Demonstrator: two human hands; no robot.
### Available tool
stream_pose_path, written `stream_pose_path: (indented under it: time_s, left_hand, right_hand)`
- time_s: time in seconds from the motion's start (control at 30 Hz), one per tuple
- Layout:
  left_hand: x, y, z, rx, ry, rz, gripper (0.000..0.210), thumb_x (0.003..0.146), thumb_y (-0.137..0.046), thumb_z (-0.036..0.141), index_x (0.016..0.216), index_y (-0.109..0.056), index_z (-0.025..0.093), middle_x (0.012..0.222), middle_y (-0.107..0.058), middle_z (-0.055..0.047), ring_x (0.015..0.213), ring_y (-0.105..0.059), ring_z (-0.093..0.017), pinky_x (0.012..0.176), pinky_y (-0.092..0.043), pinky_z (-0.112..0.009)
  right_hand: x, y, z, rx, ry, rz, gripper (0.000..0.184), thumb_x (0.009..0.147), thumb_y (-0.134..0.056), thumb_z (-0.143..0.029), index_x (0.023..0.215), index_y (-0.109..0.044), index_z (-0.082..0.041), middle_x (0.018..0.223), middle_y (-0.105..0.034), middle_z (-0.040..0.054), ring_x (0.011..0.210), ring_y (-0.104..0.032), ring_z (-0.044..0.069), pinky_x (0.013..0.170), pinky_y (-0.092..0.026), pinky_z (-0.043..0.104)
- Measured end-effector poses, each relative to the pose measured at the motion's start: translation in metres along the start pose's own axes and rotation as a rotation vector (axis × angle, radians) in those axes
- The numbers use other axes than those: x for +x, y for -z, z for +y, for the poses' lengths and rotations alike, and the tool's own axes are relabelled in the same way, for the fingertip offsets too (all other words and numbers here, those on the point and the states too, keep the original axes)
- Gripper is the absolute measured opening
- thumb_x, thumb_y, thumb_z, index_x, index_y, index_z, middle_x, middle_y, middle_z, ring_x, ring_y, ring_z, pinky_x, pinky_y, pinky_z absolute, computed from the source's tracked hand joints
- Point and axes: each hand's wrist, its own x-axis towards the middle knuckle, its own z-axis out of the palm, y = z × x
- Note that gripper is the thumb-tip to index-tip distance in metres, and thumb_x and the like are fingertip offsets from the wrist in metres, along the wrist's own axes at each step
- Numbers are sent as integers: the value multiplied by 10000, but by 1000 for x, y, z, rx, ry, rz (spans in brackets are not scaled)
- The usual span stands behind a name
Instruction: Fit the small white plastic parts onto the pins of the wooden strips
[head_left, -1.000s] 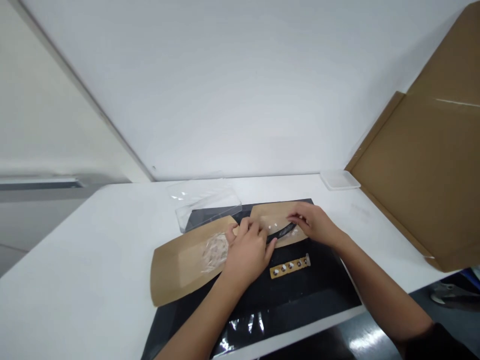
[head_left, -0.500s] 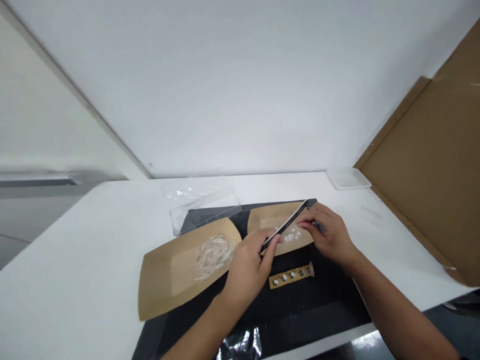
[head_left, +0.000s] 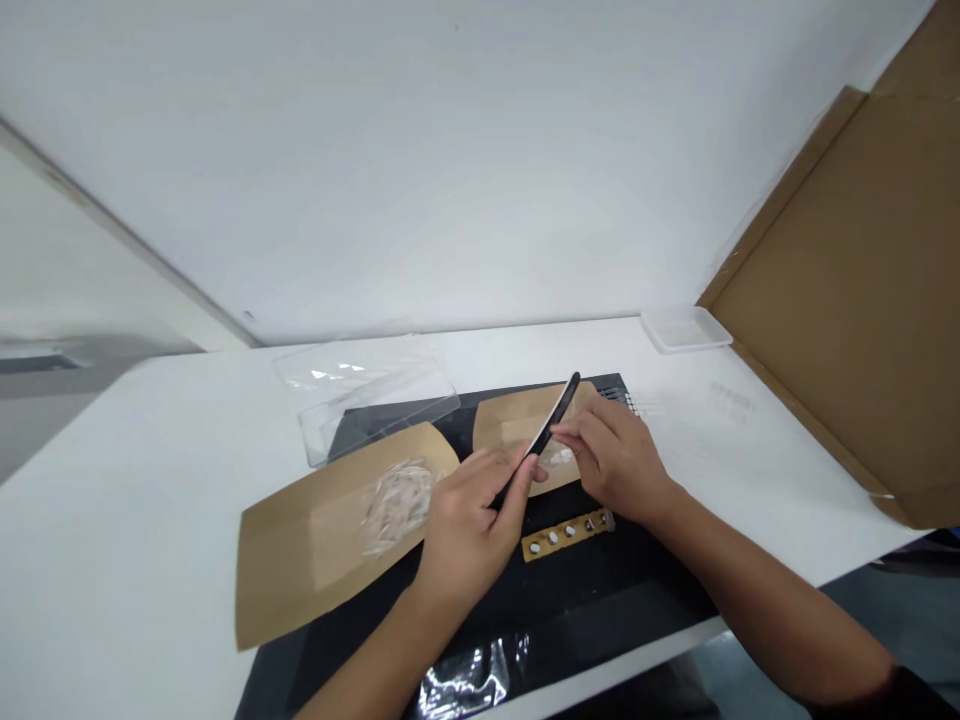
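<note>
My left hand is closed round the lower end of a slim, black, slightly curved nail file with a pale edge, tilted up and to the right. Beside the file's middle, my right hand pinches thumb and fingers together; what lies between them is too small to make out. Below the hands, a yellowish-brown strip carries a row of small round metal pieces, several topped with white bits. Behind the hands sits a brown paper tray with small white bits. Another brown paper tray holds a pile of clear nail tips.
A black mat lies under the trays, with shiny clear plastic at its front edge. Clear plastic box parts stand behind the left tray. A white shallow container and a large cardboard sheet are at right.
The right hand has moved in against the nail file, its fingertips now at the file's middle. The file stands somewhat steeper. The whole view has shifted slightly.
</note>
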Motion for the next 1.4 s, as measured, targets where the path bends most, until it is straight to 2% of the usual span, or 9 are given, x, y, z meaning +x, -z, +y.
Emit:
stream_pose_path:
  time_s: [0.23, 0.37, 0.63, 0.73, 0.87, 0.97, 1.1, 1.23, 1.4]
  left_hand:
    - [-2, 0, 1, -5, -47, 21, 240, 1046, -582, 215, 932, -793, 220, 890, -809, -36, 784, -740, -184, 736, -585, -317]
    - [-2, 0, 2, 25, -53, 35, 227, 1041, -591, 209, 944, -795, 218, 835, -792, -28, 729, -715, -175, 686, -569, -305]
    - [-4, -1, 2, -14, 2, 13, 275, 1058, -559, 229, 918, -796, 221, 814, -784, -28, 715, -708, -170, 669, -557, -296]
    - [-3, 0, 2, -30, -4, 15, 251, 1048, -577, 204, 917, -791, 226, 828, -787, -17, 719, -708, -161, 671, -553, -289]
    - [-3, 0, 1, -24, -6, 24, 241, 1038, -592, 196, 880, -772, 223, 824, -785, -10, 729, -716, -161, 688, -559, -285]
    - [-3, 0, 2, -36, -5, 20, 243, 1036, -593, 195, 865, -763, 222, 817, -780, -6, 725, -713, -159, 682, -552, -280]
    - [-2, 1, 1, -34, 0, 13, 246, 1037, -594, 194, 859, -761, 221, 827, -786, -4, 724, -714, -155, 691, -554, -278]
    - [-3, 1, -1, -40, -5, 6, 239, 1035, -598, 194, 871, -769, 225, 824, -784, 1, 720, -710, -156, 699, -556, -283]
    - [-3, -1, -1, -38, -44, 15, 211, 1033, -603, 177, 908, -768, 219, 826, -781, -2, 728, -707, -160, 729, -556, -294]
  right_hand:
    - [8, 4, -2, 38, -86, 45, 178, 1059, -544, -179, 913, -636, -223, 781, -616, 31, 734, -563, 198, 685, -406, 342]
    - [8, 4, -3, 79, -3, -46, 163, 1055, -543, -171, 924, -625, -222, 766, -630, 21, 719, -571, 194, 710, -396, 347]
    - [11, 3, 6, 79, -17, -60, 174, 1061, -549, -194, 911, -634, -221, 749, -644, 2, 706, -580, 180, 742, -376, 355]
    - [11, 3, 5, 66, -58, -18, 175, 1066, -548, -198, 910, -623, -226, 769, -666, 3, 732, -601, 181, 754, -371, 356]
    - [11, 4, 2, 88, 0, -90, 190, 1064, -540, -200, 892, -615, -230, 750, -651, -3, 701, -590, 174, 756, -370, 356]
    - [11, 5, 1, 40, -36, -26, 184, 1064, -545, -196, 898, -620, -225, 749, -644, -1, 705, -590, 175, 763, -362, 360]
    - [11, 6, 0, 86, -9, -87, 169, 1057, -549, -201, 915, -638, -227, 745, -642, -6, 694, -587, 171, 758, -358, 354]
    - [11, 7, -1, 80, -78, -22, 177, 1052, -560, -185, 896, -635, -221, 764, -677, -5, 716, -608, 170, 758, -342, 354]
    - [10, 9, 1, 122, -88, -95, 168, 1050, -586, -211, 900, -662, -225, 766, -700, -3, 719, -630, 168, 761, -344, 362]
